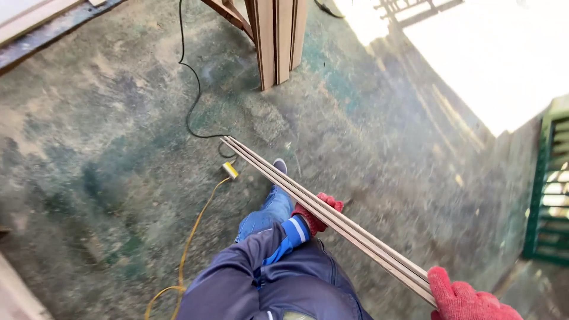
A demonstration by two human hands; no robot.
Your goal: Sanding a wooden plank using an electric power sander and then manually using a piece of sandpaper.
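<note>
Nearest the lens is your dark blue jacket (237,284), its lower part cut off by the bottom edge. Your right hand (465,299), in a red glove, is closed around the near end of a bundle of long thin wooden strips (320,208); the frame crops the hand's underside. Your left hand (317,213), also red-gloved with a blue cuff, grips the strips further along, its fingers curling over the top while the palm stays hidden beneath. The strips slope away from you, above the dusty concrete floor (106,154). Below them shows one jeans leg and a shoe (280,166). A yellow cable (189,243) and a black cable (191,89) trail across the floor. Upright boards (275,41) stand beyond, tops cut off. The upper right is washed out by glare.
</note>
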